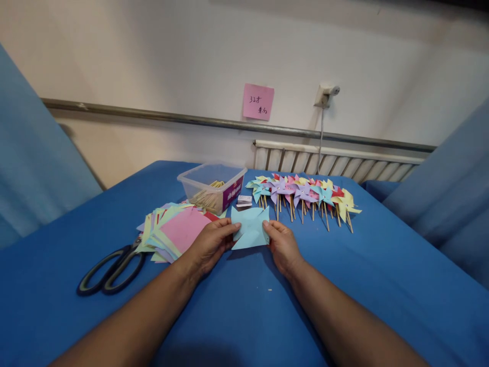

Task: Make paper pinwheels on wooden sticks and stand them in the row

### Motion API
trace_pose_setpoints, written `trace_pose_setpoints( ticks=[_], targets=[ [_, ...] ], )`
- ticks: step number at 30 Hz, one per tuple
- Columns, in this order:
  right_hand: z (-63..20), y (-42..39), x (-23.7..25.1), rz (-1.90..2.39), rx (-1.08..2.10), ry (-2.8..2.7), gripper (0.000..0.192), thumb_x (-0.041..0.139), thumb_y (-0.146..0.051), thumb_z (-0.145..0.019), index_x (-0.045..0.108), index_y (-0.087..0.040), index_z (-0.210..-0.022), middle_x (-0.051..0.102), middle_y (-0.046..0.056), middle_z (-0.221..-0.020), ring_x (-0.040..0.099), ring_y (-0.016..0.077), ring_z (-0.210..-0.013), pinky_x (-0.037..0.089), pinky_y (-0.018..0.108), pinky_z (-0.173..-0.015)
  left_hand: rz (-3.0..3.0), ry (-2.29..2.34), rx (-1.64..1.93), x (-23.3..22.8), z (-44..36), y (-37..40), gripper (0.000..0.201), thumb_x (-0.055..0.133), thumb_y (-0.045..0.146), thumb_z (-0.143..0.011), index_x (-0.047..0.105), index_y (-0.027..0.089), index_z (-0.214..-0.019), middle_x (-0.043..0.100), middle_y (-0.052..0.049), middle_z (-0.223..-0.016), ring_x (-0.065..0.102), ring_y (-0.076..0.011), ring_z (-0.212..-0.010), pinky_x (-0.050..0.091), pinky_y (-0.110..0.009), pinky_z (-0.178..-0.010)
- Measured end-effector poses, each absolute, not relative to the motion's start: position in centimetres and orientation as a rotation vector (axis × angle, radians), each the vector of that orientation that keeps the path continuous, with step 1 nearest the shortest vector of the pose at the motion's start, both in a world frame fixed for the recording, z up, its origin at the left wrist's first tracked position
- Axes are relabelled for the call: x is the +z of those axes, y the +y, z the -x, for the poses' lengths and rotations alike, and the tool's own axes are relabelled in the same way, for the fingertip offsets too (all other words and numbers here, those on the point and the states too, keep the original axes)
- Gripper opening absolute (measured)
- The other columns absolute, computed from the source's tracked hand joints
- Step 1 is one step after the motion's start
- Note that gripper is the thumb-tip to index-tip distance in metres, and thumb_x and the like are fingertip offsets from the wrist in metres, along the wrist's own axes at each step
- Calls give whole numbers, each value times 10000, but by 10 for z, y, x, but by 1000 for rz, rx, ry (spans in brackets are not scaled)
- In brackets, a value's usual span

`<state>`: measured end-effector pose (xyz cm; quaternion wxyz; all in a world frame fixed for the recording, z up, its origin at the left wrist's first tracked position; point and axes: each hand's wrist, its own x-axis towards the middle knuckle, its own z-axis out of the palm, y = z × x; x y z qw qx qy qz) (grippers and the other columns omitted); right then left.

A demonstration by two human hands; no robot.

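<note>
Left hand: the left hand [209,245] rests low on the surface [244,306], fingers curled loosely, thumb and fingertips pinching the left edge of a light blue paper square [250,228].
Right hand: the right hand [283,245] mirrors it, half closed, thumb and forefinger gripping the right edge of the same sheet.
Paper in hand: the light blue paper square is cut inward from its corners, so its outline shows notches; it is held between both hands just above the blue cloth, in the middle of the scene, slightly tilted toward the camera.
Paper stack: a fanned stack of coloured paper squares [173,232] lies just left of the left hand, a pink sheet on top, with green, yellow and lilac edges showing beneath.
Scissors: black-handled scissors [110,270] lie on the near left, blades tucked under the stack.
Box: a clear plastic box [212,186] stands beyond the stack, holding wooden sticks; its purple label carries print too small to read.
Small item: a small white box [244,200] sits just right of the plastic box; its markings are illegible.
Pinwheels: a row of finished paper pinwheels [303,196] on wooden sticks lies far right of the hands, in blue, lilac, pink, red and yellow.
Wall note: a pink sticky note [258,102] on the far wall reads "32" followed by handwritten characters that I cannot make out.
</note>
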<state>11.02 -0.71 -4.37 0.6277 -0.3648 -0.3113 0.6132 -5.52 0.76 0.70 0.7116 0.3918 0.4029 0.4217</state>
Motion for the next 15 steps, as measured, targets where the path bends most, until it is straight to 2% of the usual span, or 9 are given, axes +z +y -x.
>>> trace_pose_setpoints(
  ticks=[7,10,15],
  targets=[
    [-114,-8,-40,871,1294,-890,270,730,-428,-696,639,-174,-685,596,-36,-593,476,101,-536,366,241,-568,-759,731,755,10,54,3,256,690,298,-757,689,124,-944,731,-127,-893,688,-237,-821,527,-339,-777],
    [-114,-9,-39,912,1282,-955,274,725,-429,-694,623,-176,-673,588,-38,-583,468,102,-528,355,241,-556,-779,739,810,8,53,2,245,727,239,-723,702,128,-940,734,-116,-912,685,-225,-808,525,-336,-793],
    [-111,-6,-43,978,1262,-984,272,725,-425,-678,629,-175,-723,619,-13,-613,511,125,-549,382,258,-557,-864,878,908,4,48,-1,277,797,194,-639,715,118,-892,739,-88,-833,669,-189,-725,529,-293,-716]
  ],
)
